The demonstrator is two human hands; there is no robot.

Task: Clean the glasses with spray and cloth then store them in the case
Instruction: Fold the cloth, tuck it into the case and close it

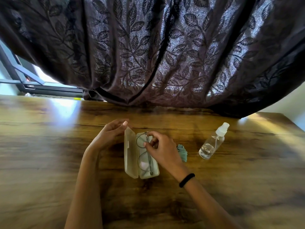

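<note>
A translucent beige glasses case [131, 156] lies open on the wooden table [49, 146], its lid standing up on the left side. Thin wire-rimmed glasses [145, 156] lie folded inside the case's tray. My right hand [160, 149] hovers over the far end of the case and pinches the glasses' frame with fingertips. My left hand [110, 133] rests against the far end of the raised lid, fingers curled on it. A crumpled teal cloth [182, 152] lies just right of my right hand, partly hidden by it. A clear spray bottle [212, 142] with a white nozzle lies tilted farther right.
A dark leaf-patterned curtain [156, 55] hangs over the table's far edge. A window frame [33, 83] shows at the back left. A black band [186, 180] circles my right wrist.
</note>
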